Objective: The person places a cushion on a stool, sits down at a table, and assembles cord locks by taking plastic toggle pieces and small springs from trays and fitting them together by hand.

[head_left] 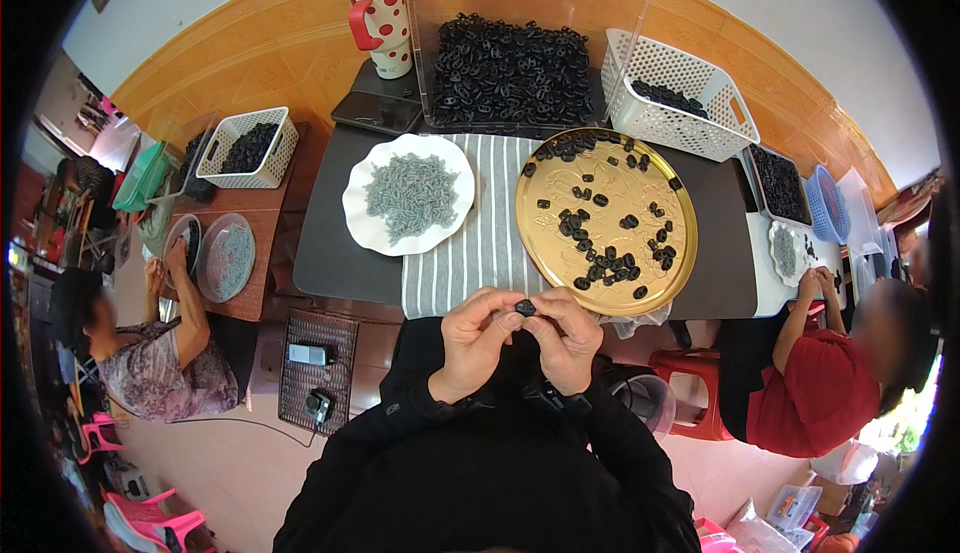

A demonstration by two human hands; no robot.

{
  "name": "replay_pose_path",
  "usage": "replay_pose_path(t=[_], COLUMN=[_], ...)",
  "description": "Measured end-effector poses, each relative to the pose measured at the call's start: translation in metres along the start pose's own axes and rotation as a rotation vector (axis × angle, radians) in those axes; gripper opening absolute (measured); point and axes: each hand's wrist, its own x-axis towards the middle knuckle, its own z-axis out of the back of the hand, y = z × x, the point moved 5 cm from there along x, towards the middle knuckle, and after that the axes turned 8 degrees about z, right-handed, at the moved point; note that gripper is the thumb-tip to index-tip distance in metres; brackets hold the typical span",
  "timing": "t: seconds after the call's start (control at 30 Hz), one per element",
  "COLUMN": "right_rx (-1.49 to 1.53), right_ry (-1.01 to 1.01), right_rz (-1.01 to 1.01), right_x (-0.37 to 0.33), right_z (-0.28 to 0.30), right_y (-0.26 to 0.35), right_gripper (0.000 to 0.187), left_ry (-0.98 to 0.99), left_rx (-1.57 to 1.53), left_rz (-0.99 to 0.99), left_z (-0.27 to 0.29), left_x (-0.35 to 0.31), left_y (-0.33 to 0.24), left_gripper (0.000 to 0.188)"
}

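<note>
Our left hand (472, 343), right hand (568, 343): both pinch one black piece (525, 308), just below frame centre.
Plate (356, 215): one, scalloped, white, centre-left.
Tray (545, 240): one, round, embossed, gold, centre-right.
Cloth (470, 283): one, striped, mid-frame.

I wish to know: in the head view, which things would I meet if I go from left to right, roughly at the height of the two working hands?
Person in patterned top, dark grille, left hand, black piece, right hand, red stool, person in red.
</note>
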Motion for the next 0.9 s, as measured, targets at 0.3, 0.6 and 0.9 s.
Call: replay_pose_path(t=[0.3, 0.6, 0.9], right_rx=[0.111, 0.022, -0.026], right_ry=[0.015, 0.349, 0.027], right_rz=[-0.074, -0.668, -0.502], right_x=[0.006, 0.071, 0.200], right_z=[-0.002, 0.059, 0.135], right_y=[0.003, -0.006, -0.037], right_gripper=[0.022, 0.015, 0.022], left_ry=[0.010, 0.068, 0.045], left_rx=[-0.050, -0.015, 0.064], left_rz=[-0.007, 0.155, 0.112], left_z=[-0.002, 0.027, 0.038], left_x=[0.000, 0.005, 0.008], left_y=[-0.004, -0.006, -0.014], left_gripper=[0.024, 0.031, 0.018])
